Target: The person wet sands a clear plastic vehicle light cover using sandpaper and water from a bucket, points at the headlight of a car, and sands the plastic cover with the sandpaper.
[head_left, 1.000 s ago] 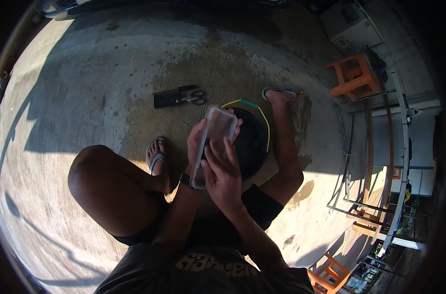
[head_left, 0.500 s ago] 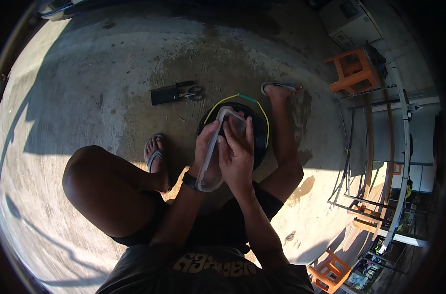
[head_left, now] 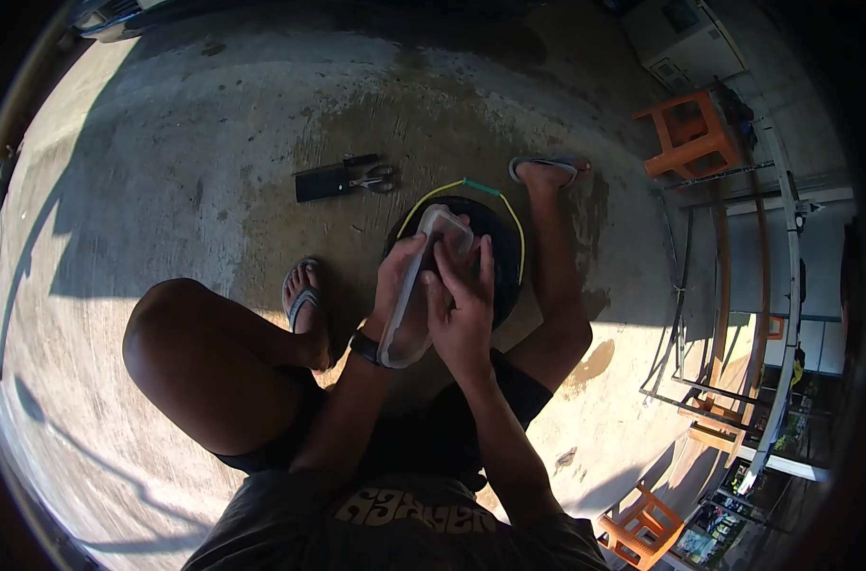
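Note:
A clear, long plastic container [head_left: 408, 337] is held tilted over a dark bucket [head_left: 506, 293] between my legs. My left hand [head_left: 396, 274] grips its left side, thumb on the rim, with the other fingers partly hidden behind it. Over the container's open side, my right hand [head_left: 463, 309] has its fingers stretched out and apart, touching the inside. Whether there is anything small under those fingertips I cannot make out. The bucket's yellow handle [head_left: 516, 224], with a green grip, stands up around the far rim. What lies in the bucket is hidden.
On the concrete floor beyond the bucket lie scissors [head_left: 375, 178] beside a black rectangular case [head_left: 322, 184]. My sandalled feet flank the bucket. Orange plastic stools [head_left: 688, 135] and a metal frame [head_left: 783, 247] stand at the right. Wet patches mark the floor.
My right fingers have shifted slightly over the container, and the container's tilt has changed a little. My left hand keeps its hold. The rest moves only slightly with the camera.

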Motion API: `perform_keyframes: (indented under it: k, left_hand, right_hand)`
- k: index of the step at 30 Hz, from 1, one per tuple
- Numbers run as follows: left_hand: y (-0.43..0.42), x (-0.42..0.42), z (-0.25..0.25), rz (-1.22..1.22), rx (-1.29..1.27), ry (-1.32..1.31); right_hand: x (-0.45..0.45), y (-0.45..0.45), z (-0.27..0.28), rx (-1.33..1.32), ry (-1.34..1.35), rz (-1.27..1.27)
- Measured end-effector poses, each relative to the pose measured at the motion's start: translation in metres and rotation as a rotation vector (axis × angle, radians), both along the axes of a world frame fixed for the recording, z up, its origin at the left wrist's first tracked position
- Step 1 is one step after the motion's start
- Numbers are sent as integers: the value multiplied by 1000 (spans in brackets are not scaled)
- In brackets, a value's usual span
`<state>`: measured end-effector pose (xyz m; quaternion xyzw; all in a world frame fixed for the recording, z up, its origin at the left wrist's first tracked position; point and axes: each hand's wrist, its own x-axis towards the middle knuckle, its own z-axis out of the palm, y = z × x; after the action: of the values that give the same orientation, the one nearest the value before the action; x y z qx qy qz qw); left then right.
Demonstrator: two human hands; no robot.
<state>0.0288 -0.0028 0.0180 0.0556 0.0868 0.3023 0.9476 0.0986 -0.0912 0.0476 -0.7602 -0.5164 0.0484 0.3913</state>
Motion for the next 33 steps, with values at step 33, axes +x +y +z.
perform_keyframes:
  k: [33]
  left_hand:
    - [-5, -5, 12, -62, 79, 91]
  right_hand:
    - [-7, -15, -4, 96, 34, -28]
